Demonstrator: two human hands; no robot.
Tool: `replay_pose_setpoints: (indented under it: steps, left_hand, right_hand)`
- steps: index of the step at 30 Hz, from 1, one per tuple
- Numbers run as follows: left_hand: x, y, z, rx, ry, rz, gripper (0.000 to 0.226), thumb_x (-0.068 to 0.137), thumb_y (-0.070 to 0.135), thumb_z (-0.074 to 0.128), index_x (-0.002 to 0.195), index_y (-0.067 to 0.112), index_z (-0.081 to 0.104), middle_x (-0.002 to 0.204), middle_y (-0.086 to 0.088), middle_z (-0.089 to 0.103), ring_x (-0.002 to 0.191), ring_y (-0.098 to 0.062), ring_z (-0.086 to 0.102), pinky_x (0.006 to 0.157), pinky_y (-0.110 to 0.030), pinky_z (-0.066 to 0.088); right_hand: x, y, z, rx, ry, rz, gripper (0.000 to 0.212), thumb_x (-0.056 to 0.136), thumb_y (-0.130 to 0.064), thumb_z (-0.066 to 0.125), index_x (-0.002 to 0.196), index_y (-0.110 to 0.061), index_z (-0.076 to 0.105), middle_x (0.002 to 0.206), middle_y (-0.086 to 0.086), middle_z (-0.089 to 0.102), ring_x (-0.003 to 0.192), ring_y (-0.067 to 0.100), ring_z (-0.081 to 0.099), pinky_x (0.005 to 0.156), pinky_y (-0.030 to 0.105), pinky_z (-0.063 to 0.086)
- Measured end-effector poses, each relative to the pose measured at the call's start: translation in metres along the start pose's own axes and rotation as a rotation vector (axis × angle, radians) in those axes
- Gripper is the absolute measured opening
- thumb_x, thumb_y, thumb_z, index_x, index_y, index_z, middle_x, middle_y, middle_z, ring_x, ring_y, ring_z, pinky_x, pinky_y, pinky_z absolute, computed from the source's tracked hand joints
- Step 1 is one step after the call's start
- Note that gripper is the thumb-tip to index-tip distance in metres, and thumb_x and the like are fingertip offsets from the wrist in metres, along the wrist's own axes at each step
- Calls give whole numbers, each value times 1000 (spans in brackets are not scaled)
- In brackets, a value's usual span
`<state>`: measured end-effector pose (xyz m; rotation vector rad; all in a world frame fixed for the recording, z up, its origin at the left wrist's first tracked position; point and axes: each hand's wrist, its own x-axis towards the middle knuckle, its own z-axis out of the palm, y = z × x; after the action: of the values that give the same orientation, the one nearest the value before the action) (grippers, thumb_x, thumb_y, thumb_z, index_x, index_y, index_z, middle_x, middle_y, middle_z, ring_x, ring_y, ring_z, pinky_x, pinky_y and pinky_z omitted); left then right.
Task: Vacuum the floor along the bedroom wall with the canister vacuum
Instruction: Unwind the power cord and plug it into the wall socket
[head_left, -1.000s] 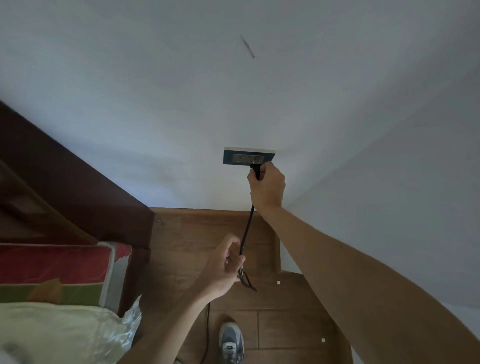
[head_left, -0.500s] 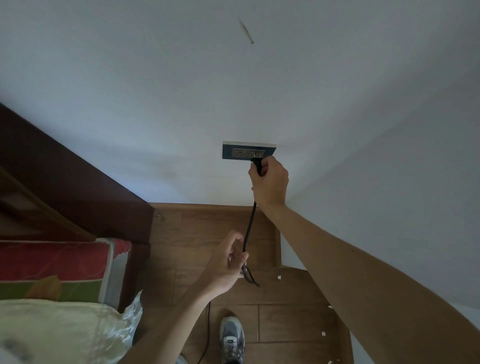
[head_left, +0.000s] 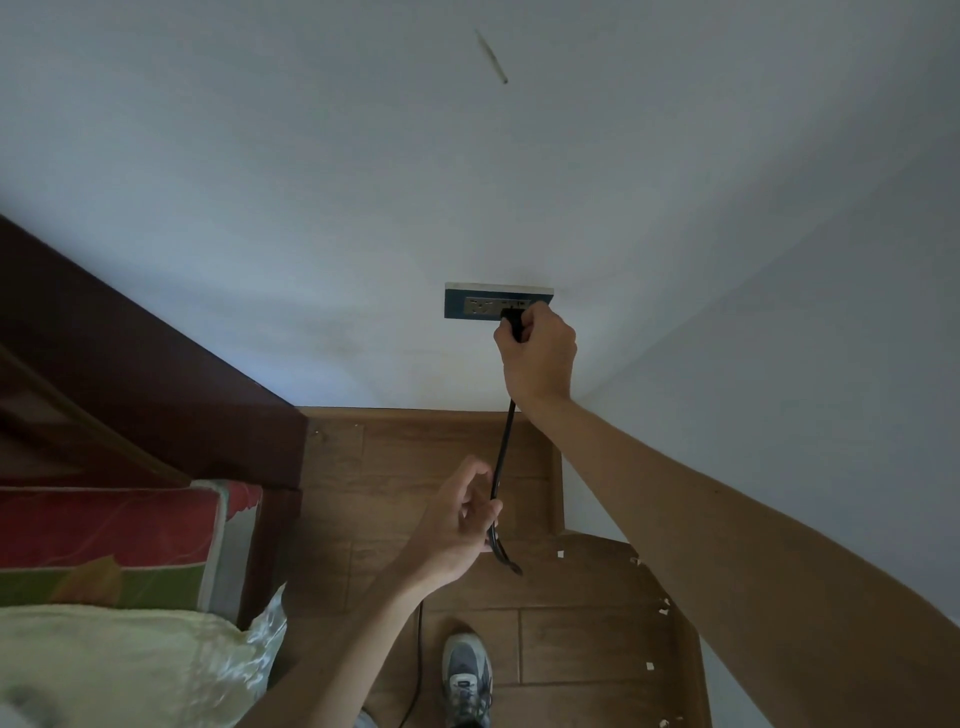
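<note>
A blue-framed wall socket (head_left: 475, 307) sits low on the white wall. My right hand (head_left: 540, 353) grips the black plug (head_left: 513, 322) and holds it against the socket's right outlet. The black power cord (head_left: 503, 457) runs down from the plug. My left hand (head_left: 460, 525) pinches the cord lower down, above the wooden floor (head_left: 395, 467). The cord's slack trails past my left hand toward the floor. The canister vacuum itself is out of view.
A dark wooden bed frame (head_left: 156, 374) fills the left, with a red and green mattress (head_left: 104, 535) and a pale pillow (head_left: 124, 670). My grey shoe (head_left: 466, 680) stands on the floor. Small white scraps (head_left: 649, 666) lie along the right wall.
My right hand has brought the plug up from just below the socket to the socket's right outlet. My left hand keeps its hold on the cord.
</note>
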<state>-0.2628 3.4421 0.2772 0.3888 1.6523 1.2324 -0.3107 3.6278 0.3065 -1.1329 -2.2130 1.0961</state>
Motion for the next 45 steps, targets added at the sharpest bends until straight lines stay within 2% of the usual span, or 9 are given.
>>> replay_pose_setpoints:
  steps: [6, 13, 17, 21, 27, 31, 36, 41, 45]
  left_hand:
    - [4, -2, -1, -2, 1, 16, 21, 97, 10, 56, 103, 29, 48, 80, -4, 52, 79, -23, 62, 63, -20, 56]
    - [12, 4, 0, 42, -19, 63, 23, 97, 8, 57, 101, 29, 48, 78, -4, 53, 76, -21, 61, 65, -20, 57]
    - [10, 3, -2, 90, 15, 84, 21, 97, 9, 57, 101, 28, 49, 77, -3, 54, 75, -23, 62, 69, -27, 61]
    - [4, 12, -8, 215, 60, 122, 23, 96, 11, 58, 96, 32, 50, 81, -2, 58, 79, -26, 66, 72, -34, 63]
    - [-6, 30, -23, 413, 119, 147, 24, 94, 19, 64, 116, 19, 56, 96, 3, 65, 83, -3, 64, 72, -11, 54]
    - [-18, 54, -37, 508, 156, 116, 48, 92, 33, 64, 134, 18, 46, 113, -2, 63, 100, -12, 64, 88, -28, 56]
    - [-49, 91, -67, 733, 128, 7, 71, 94, 51, 54, 149, 20, 24, 144, -10, 44, 121, -24, 53, 87, -28, 44]
    - [-88, 118, -99, 998, 152, -9, 77, 92, 56, 50, 151, 19, 16, 145, -14, 40, 127, -31, 48, 98, -43, 48]
    - [-130, 139, -122, 1160, 190, -1, 75, 92, 56, 48, 149, 18, 18, 141, -13, 42, 126, -32, 47, 96, -44, 49]
  right_hand:
    - [8, -1, -3, -46, -20, -20, 18, 91, -9, 63, 81, 5, 59, 72, 12, 57, 64, 21, 51, 61, 42, 48]
    - [15, -10, -3, -74, -52, 12, 21, 92, -11, 62, 75, -7, 50, 64, -8, 41, 66, 18, 48, 60, 33, 39]
    - [15, -13, -2, -90, -35, 40, 19, 93, -12, 62, 78, -6, 52, 66, -6, 43, 67, 18, 48, 61, 31, 36]
    - [14, -19, -4, -148, -35, 93, 17, 94, -18, 61, 85, -5, 56, 80, 5, 54, 72, 20, 53, 61, 34, 42]
    - [10, -32, -20, -420, -204, 73, 30, 99, -29, 55, 113, -3, 58, 109, 13, 62, 96, 31, 62, 68, 33, 43]
    - [-9, -35, -41, -551, -405, -65, 46, 96, -37, 58, 128, -5, 49, 123, 15, 55, 109, 32, 57, 82, 37, 47]
    - [-48, -48, -73, -798, -517, -125, 67, 94, -49, 54, 145, -12, 31, 131, 14, 48, 117, 30, 51, 88, 43, 49]
    - [-93, -68, -102, -903, -617, -111, 78, 92, -57, 52, 152, -18, 19, 141, 13, 41, 127, 32, 43, 95, 44, 44]
    - [-123, -103, -124, -955, -636, -122, 81, 91, -60, 52, 152, -20, 18, 144, 12, 39, 130, 33, 40, 98, 46, 42]
